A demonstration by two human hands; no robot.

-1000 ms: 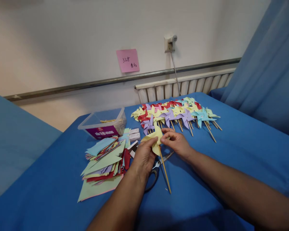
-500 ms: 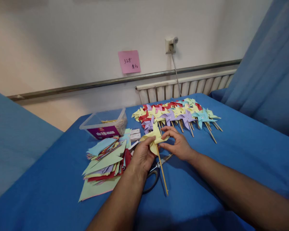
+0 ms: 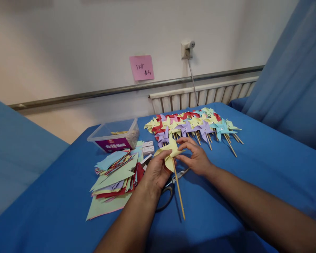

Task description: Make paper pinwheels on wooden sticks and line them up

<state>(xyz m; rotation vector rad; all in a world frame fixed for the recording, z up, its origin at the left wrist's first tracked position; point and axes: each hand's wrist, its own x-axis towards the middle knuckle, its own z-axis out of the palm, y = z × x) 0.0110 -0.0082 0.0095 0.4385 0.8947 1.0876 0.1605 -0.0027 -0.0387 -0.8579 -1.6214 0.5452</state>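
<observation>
Two hands: both meet at one yellow pinwheel [image 3: 171, 151], held just above the blue tabletop [image 3: 265, 165], near its middle.
Left hand [image 3: 157, 171]: fingers curled, pinching the pinwheel's left vanes.
Right hand [image 3: 196, 156]: fingers bent, tips touching the pinwheel's right side at its centre.
Stick [image 3: 179, 191]: wooden, running from the pinwheel toward the near edge, tilted slightly right.
Scissors [image 3: 168, 188]: flat on the tabletop beneath the left hand, partly hidden.
Paper stack [image 3: 113, 175]: mixed colours, left of the hands.
Finished pinwheels [image 3: 195, 124]: rows just beyond the hands.
Clear box [image 3: 113, 135]: far left, behind the paper.
</observation>
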